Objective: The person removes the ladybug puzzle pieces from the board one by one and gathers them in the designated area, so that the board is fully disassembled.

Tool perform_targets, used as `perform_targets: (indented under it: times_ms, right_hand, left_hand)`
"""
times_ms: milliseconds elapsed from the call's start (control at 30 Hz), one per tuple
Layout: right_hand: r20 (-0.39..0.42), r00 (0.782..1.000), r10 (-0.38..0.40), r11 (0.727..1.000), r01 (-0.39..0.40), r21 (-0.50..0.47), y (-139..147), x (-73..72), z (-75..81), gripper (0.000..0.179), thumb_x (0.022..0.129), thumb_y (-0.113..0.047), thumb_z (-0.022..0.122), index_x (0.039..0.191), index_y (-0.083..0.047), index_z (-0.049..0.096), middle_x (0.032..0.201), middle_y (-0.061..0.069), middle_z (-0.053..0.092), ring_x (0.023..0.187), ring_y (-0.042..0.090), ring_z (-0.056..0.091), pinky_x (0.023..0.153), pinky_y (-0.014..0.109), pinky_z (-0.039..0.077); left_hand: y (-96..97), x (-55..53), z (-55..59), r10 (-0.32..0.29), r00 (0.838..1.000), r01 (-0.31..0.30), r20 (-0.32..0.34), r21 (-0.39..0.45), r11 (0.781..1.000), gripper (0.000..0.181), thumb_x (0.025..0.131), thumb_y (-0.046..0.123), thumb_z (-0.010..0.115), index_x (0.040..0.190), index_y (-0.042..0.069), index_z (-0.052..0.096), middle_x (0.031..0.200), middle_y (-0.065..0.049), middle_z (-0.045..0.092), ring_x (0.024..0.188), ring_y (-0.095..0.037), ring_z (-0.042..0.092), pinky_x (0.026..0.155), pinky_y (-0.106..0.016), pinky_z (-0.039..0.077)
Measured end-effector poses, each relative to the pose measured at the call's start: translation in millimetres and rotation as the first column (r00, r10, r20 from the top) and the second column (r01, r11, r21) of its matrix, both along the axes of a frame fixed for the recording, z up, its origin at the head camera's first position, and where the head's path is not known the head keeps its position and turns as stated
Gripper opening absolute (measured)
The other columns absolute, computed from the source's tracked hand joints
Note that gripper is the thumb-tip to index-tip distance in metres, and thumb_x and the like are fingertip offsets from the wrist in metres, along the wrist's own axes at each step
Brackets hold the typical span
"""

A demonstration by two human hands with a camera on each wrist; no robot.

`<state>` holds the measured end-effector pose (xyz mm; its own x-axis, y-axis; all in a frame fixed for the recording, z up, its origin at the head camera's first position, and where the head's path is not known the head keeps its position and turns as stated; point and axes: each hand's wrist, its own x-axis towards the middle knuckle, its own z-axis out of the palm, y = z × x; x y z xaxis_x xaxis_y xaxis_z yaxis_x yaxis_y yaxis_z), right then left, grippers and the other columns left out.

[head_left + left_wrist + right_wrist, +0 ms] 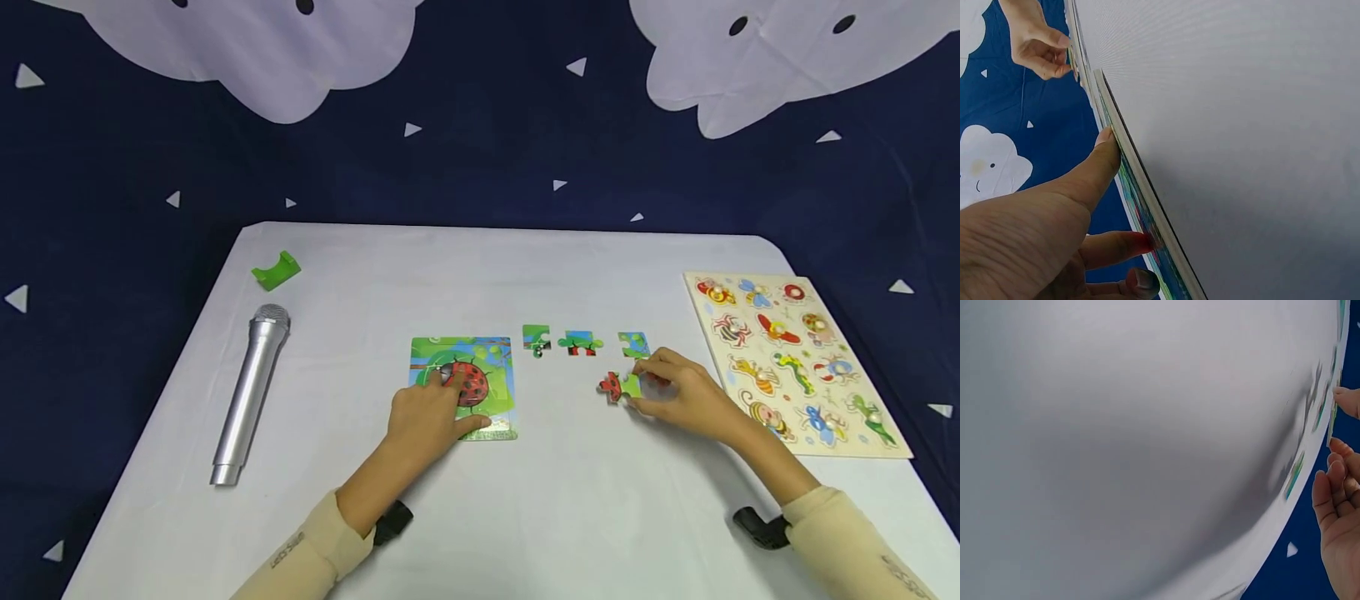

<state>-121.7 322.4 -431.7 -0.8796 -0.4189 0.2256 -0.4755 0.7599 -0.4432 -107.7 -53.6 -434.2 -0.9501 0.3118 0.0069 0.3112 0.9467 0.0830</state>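
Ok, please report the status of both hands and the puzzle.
Left hand on ladybug board, covering part of it. Right hand pinching red-and-green piece. Three loose pieces beside board.

A white table (pixel 570 525) with rounded far corners fills the lower part of the head view. Behind it and along both sides spreads dark blue cloth (pixel 487 162), printed with scattered small white triangles (pixel 577 67). Two big pale clouds (pixel 255 50) with black oval eyes cross the top edge; the right one is creased. Whether wall or floor lies behind the cloth is hard to tell. Soft light falls on the tabletop.
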Motion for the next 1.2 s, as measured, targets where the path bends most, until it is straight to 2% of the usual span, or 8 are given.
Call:
perform_targets:
  times_ms: [100,233,467,633,867,1067,1200]
  right_hand:
    - [-0.001,1.000,-0.027,0.999,0.027,0.018,12.8,2.5,-0.2,0.035,0.070,-0.011,0.089,0.101,-0.007,0.073,0.090,-0.003,0.057,0.079,0.008,0.049,0.066,0.023,0.043]
    - [0.003,1.000,-0.023,1.000,0.023,0.010,24.0,0.9,-1.9,0.033,0.071,-0.010,0.088,0.100,-0.007,0.074,0.088,-0.004,0.056,0.078,0.008,0.048,0.066,0.020,0.040]
    - [0.005,1.000,0.015,1.000,-0.015,0.012,30.3,-8.1,-7.4,0.033,0.071,-0.007,0.087,0.100,-0.003,0.073,0.084,-0.003,0.055,0.075,0.007,0.049,0.064,0.018,0.040]
    - [0.051,0.999,-0.013,0.999,0.011,0.035,29.2,-9.4,-6.7,0.035,0.073,-0.010,0.087,0.105,-0.004,0.072,0.086,-0.004,0.055,0.076,0.007,0.049,0.065,0.019,0.041]
    - [0.094,0.995,-0.030,0.999,0.026,0.047,7.8,-10.0,0.0,0.046,0.077,-0.021,0.086,0.116,-0.002,0.070,0.088,-0.001,0.053,0.077,0.010,0.048,0.066,0.025,0.042]
    - [0.101,0.994,0.030,0.997,-0.037,0.071,-26.2,-15.3,7.9,0.053,0.078,-0.026,0.086,0.122,-0.003,0.068,0.090,0.001,0.051,0.077,0.013,0.046,0.067,0.026,0.040]
    - [0.115,0.989,0.093,0.995,-0.097,0.031,-53.7,-21.6,11.6,0.053,0.078,-0.027,0.086,0.122,-0.004,0.068,0.092,0.003,0.054,0.080,0.015,0.050,0.069,0.029,0.045]
  left_hand:
    - [0.1,-0.2,0.2,-0.001,1.000,0.001,0.003,0.003,1.000,0.081,0.075,0.073,0.067,0.133,0.017,0.065,0.118,-0.019,0.069,0.040,-0.018,0.044,0.041,-0.028,0.032]
    - [-0.3,-0.1,0.4,0.002,1.000,-0.002,-0.006,0.003,1.000,0.080,0.075,0.073,0.068,0.131,0.017,0.067,0.115,-0.019,0.069,0.041,-0.018,0.044,0.041,-0.028,0.032]
    - [-2.8,0.3,-0.1,-0.002,1.000,0.002,-0.005,0.006,1.000,0.081,0.075,0.072,0.068,0.132,0.015,0.066,0.113,-0.018,0.069,0.042,-0.019,0.047,0.041,-0.029,0.034]
    - [-2.6,0.3,-0.9,-0.004,1.000,0.004,-0.011,0.033,0.999,0.081,0.074,0.072,0.069,0.132,0.015,0.066,0.109,-0.017,0.070,0.044,-0.021,0.049,0.042,-0.030,0.035]
    - [-6.0,0.3,1.4,0.013,0.999,-0.016,0.049,0.062,0.998,0.082,0.075,0.070,0.071,0.138,0.018,0.061,0.122,-0.018,0.067,0.044,-0.021,0.046,0.043,-0.030,0.034]
    - [-16.8,1.6,3.9,0.050,0.995,-0.056,0.088,0.070,0.996,0.091,0.075,0.072,0.069,0.146,0.017,0.052,0.125,-0.021,0.065,0.043,-0.022,0.044,0.043,-0.030,0.033]
    - [-24.8,3.5,4.5,0.069,0.994,-0.074,0.090,0.058,0.996,0.092,0.075,0.073,0.068,0.146,0.018,0.051,0.113,-0.019,0.068,0.045,-0.022,0.044,0.044,-0.030,0.032]
